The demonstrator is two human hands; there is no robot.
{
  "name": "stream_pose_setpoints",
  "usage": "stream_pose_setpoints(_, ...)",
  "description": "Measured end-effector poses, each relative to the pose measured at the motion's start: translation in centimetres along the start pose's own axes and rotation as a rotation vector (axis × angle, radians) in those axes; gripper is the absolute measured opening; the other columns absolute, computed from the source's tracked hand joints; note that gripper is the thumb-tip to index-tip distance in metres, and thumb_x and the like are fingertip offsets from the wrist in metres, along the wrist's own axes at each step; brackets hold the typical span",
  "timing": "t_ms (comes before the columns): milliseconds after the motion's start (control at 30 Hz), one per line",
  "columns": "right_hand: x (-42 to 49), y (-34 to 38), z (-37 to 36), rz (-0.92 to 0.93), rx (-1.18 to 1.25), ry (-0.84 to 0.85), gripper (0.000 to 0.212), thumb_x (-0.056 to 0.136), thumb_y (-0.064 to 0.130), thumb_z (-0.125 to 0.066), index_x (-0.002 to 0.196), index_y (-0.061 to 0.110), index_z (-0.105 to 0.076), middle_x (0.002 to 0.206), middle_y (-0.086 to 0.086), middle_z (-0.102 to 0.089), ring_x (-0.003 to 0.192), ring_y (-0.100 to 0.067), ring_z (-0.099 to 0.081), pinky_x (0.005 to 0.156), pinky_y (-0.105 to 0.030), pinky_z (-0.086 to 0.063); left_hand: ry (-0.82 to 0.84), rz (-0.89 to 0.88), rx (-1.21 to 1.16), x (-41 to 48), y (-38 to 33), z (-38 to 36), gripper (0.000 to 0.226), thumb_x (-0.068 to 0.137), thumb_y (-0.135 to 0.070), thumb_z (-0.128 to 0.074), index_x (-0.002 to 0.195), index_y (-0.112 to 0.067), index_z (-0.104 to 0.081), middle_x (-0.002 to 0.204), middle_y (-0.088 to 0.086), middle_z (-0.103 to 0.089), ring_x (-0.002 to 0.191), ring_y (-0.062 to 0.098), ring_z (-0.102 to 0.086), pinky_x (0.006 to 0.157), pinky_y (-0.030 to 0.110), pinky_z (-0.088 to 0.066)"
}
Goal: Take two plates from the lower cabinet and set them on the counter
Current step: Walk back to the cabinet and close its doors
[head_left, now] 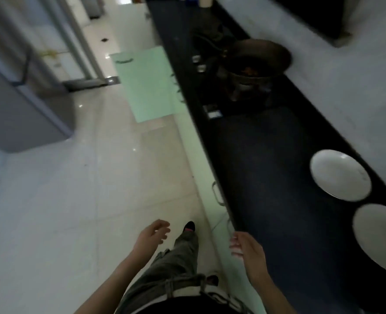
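Two bare hands are seen low in the picture, and nothing is held in either. The left hand (152, 233) is loosely curled over the pale floor (62, 200), with its fingers bent. The right hand (244, 245) is spread out at the edge of the dark counter (266, 166). On the counter, by the wall, the near plate (379, 236) is laid flat. Just beyond it, close by but not touching, the far plate (340, 174) is laid flat too. Farther along the counter, a dark wok (258, 57) is set on a stove. A green cabinet door (146, 87) is seen swung open below the counter.
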State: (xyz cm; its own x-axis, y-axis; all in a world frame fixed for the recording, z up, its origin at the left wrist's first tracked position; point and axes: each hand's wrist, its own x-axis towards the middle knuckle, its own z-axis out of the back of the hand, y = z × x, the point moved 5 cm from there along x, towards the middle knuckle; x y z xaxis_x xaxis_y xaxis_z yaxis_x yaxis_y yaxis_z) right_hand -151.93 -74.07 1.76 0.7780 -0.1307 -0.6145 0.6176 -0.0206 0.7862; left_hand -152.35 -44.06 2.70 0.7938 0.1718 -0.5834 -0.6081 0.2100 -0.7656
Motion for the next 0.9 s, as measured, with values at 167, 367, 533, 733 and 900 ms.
stream_pose_setpoints(167, 0.2, 1.2, -9.7, 0.028, -0.21, 0.238, 0.027, 0.104, 0.012, -0.042, 0.096, 0.005, -0.067, 0.09, -0.019, -0.069, 0.08, -0.031, -0.065, 0.074, -0.039, -0.054, -0.274, 0.087, -0.171, -5.2, 6.5, 8.2, 0.017, 0.098, -0.009, -0.05, 0.099, -0.011, -0.067, 0.093, 0.01, -0.072, 0.083, 0.025, -0.067, 0.073, 0.034, -0.052)
stream_pose_setpoints(367, 1.1, 2.3, -23.0, 0.066, -0.367, 0.423, 0.027, 0.102, 0.011, -0.044, 0.097, 0.002, -0.069, 0.082, -0.013, -0.069, 0.07, -0.028, -0.065, 0.061, -0.03, -0.052, -0.542, 0.222, -0.386, -9.7, 14.2, 16.2, 0.017, 0.098, -0.004, -0.048, 0.095, -0.007, -0.065, 0.09, 0.014, -0.069, 0.08, 0.029, -0.063, 0.069, 0.033, -0.048)
stream_pose_setpoints(533, 1.9, 3.3, -34.6, 0.044, -0.422, 0.507, 0.03, 0.103, 0.011, -0.042, 0.086, 0.008, -0.067, 0.079, -0.011, -0.067, 0.066, -0.026, -0.062, 0.06, -0.031, -0.05, -0.67, 0.344, -0.492, -10.0, 19.0, 23.0, 0.017, 0.097, 0.0, -0.048, 0.097, 0.0, -0.064, 0.088, 0.017, -0.067, 0.077, 0.029, -0.06, 0.065, 0.033, -0.046)
stream_pose_setpoints(733, 3.8, 6.8, -44.9, 0.032, -0.399, 0.494, 0.026, 0.103, 0.009, -0.039, 0.097, -0.001, -0.062, 0.079, -0.014, -0.063, 0.065, -0.027, -0.058, 0.06, -0.031, -0.047, -0.65, 0.344, -0.475, -5.1, 18.9, 33.5, 0.018, 0.098, -0.001, -0.047, 0.096, -0.004, -0.064, 0.086, 0.014, -0.067, 0.078, 0.028, -0.06, 0.067, 0.032, -0.046)
stream_pose_setpoints(900, 7.5, 9.8, -49.1, 0.024, -0.377, 0.413, 0.029, 0.104, 0.011, -0.039, 0.097, -0.002, -0.063, 0.083, -0.018, -0.064, 0.07, -0.03, -0.059, 0.066, -0.037, -0.05, -0.562, 0.247, -0.396, 2.8, 14.3, 41.0, 0.019, 0.097, -0.007, -0.049, 0.095, -0.014, -0.066, 0.089, 0.01, -0.072, 0.079, 0.023, -0.065, 0.071, 0.031, -0.05)
